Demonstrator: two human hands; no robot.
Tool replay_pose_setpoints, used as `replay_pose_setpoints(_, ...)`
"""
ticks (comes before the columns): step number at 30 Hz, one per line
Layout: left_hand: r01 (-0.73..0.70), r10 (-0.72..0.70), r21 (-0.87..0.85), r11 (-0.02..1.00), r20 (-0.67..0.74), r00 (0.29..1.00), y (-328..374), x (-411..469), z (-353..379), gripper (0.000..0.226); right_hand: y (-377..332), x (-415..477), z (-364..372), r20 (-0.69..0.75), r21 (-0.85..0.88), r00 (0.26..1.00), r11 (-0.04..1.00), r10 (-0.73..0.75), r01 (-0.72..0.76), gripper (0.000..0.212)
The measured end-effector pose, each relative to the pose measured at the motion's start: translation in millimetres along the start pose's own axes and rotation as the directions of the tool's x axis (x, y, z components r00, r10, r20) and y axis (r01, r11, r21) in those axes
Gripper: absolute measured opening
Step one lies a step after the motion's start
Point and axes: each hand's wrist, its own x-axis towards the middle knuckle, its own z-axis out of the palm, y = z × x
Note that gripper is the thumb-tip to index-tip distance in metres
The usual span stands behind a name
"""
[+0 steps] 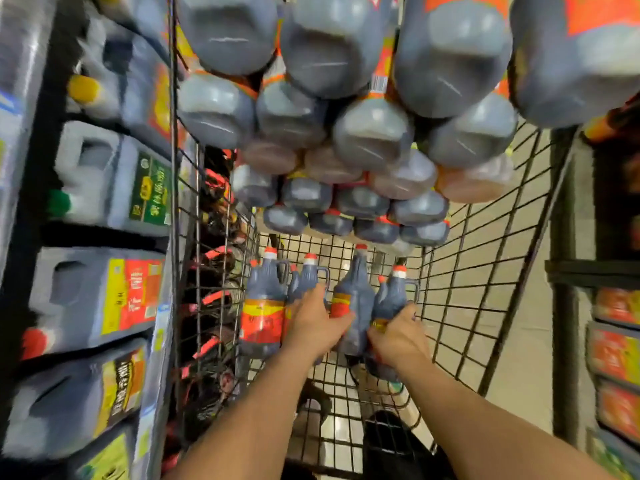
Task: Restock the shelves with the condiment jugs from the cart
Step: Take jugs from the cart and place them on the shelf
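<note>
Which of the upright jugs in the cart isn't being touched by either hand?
The far-left jug, beside the cart's left wire wall, with its red-and-yellow label fully visible. The left hand and right hand grip the jugs to its right.

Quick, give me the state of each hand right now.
Left hand: closed on a dark jug in the cart.
Right hand: closed on the rightmost jug.

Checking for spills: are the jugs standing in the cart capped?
Capped, where visible. The jugs in the cart show red-and-white caps. The left hand and right hand grip two of them.
</note>
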Motion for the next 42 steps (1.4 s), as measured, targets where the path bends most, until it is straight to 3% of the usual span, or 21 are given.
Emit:
replay_pose_setpoints(3, 0.006, -0.013, 0.083, 0.997, 0.091, 0.996, 10, 31, 18, 0.074, -5, 14, 6, -0.02, -0.021, 0.995, 0.995, 0.095, -0.095, 0.115)
replay_pose_setpoints(6, -0.016, -0.001, 0.142, 0.99, 0.12, 0.993, 25, 57, 31, 0.057, -5, 23, 14, -0.022, -0.08, 0.994, 0.99, 0.112, -0.113, 0.102)
replay_pose_setpoints(8, 0.006, -0.034, 0.174, 0.985, 0.161, 0.986, 31, 71, 39, 0.059, -4, 26, 22, -0.061, -0.125, 0.991, 0.984, 0.12, -0.127, 0.091)
replay_pose_setpoints(13, 0.043, -0.107, 0.276, 0.96, 0.221, 0.969, 10, 101, 55, 0.109, -4, 28, 36, -0.151, -0.282, 0.985, 0.952, 0.083, -0.123, 0.081)
replay_pose_setpoints(15, 0.066, -0.124, 0.275, 0.959, 0.199, 0.972, 1, 109, 61, 0.108, -2, 29, 36, -0.178, -0.314, 0.982, 0.942, 0.066, -0.121, 0.079)
replay_pose_setpoints(21, 0.062, -0.077, 0.177, 0.982, 0.084, 0.994, 7, 92, 50, 0.094, -2, 24, 31, -0.186, -0.368, 0.982, 0.924, 0.031, -0.099, 0.074)
replay_pose_setpoints(24, -0.06, 0.057, 0.062, 0.996, 0.045, 0.997, 14, 72, 41, 0.1, -1, 25, 33, -0.179, -0.352, 0.983, 0.931, 0.033, -0.095, 0.072)
replay_pose_setpoints(29, -0.249, 0.242, -0.102, 0.963, -0.072, 0.968, 5, 46, 25, 0.08, 3, 22, 33, -0.192, -0.344, 0.981, 0.937, -0.005, -0.062, 0.068)
replay_pose_setpoints(31, -0.262, 0.237, -0.173, 0.949, -0.151, 0.96, 4, 38, 11, 0.075, 0, 23, 34, -0.187, -0.367, 0.981, 0.93, -0.054, -0.019, 0.066)
replay_pose_setpoints(37, -0.31, 0.242, -0.271, 0.911, -0.256, 0.936, -9, 7, -40, 0.089, -8, 27, 32, -0.137, -0.255, 0.985, 0.964, -0.109, 0.071, 0.079)
replay_pose_setpoints(40, -0.287, 0.188, -0.313, 0.905, -0.311, 0.932, -22, -13, -57, 0.089, -8, 32, 32, -0.088, -0.15, 0.99, 0.984, -0.106, 0.092, 0.09)
replay_pose_setpoints(42, -0.272, 0.153, -0.352, 0.895, -0.332, 0.931, -30, -25, -65, 0.085, -7, 35, 29, -0.066, -0.123, 0.99, 0.986, -0.121, 0.112, 0.085)
